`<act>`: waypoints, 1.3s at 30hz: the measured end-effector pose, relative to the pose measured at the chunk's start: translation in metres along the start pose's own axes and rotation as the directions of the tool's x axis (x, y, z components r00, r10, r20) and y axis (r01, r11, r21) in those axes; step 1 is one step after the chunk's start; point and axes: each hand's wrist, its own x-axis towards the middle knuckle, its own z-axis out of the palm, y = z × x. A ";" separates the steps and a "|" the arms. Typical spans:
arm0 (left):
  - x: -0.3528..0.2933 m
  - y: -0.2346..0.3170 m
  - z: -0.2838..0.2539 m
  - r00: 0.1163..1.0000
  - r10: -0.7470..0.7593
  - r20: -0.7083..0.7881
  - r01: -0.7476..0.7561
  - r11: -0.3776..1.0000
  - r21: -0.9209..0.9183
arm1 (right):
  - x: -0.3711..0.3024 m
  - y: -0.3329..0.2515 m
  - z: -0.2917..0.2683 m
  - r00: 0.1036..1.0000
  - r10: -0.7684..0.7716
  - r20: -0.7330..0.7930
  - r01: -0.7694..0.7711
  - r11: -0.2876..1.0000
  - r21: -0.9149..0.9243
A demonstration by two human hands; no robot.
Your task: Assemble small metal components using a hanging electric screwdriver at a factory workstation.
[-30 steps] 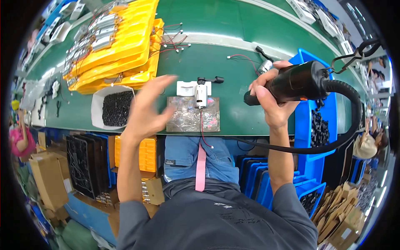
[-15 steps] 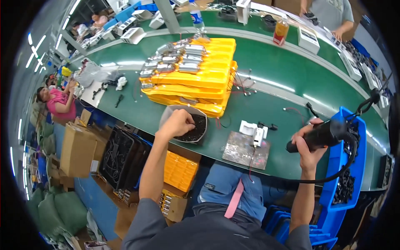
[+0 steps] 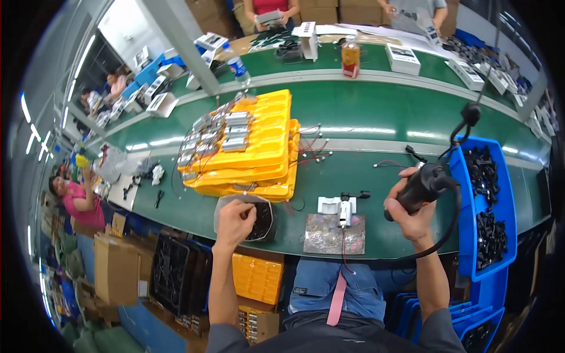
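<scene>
By the counter's (image 3: 388, 242) front edge, the left hand (image 3: 236, 221) dips into a bin (image 3: 222, 203) of black bits (image 3: 262, 220), fingertips bunched (whether pinching one, I cannot tell). The right hand (image 3: 412, 213) wraps around a black driver (image 3: 419, 191). Between them, a motor (image 3: 345, 214) sits at the plate's (image 3: 321, 239) back edge.

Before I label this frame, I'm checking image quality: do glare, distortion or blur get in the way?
In the head view, bright glare streaks the green work surface, whose edges bow with the fisheye; the left hand, right hand and black tool look reasonably clear; the small black pieces merge into one dark mass.
</scene>
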 end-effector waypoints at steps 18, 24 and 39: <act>-0.017 0.114 0.137 0.972 0.236 0.010 -0.184 0.782 -0.596 | 0.006 -0.011 0.013 0.981 -0.193 0.018 0.174 0.918 0.356; -0.025 0.113 0.140 0.971 0.241 0.005 -0.184 0.755 -0.629 | 0.000 -0.004 0.012 0.971 -0.221 0.090 0.188 0.941 0.283; -0.030 0.107 0.148 0.974 0.221 0.039 -0.114 0.636 -0.763 | 0.009 -0.004 0.017 0.979 -0.157 0.127 0.105 0.933 0.344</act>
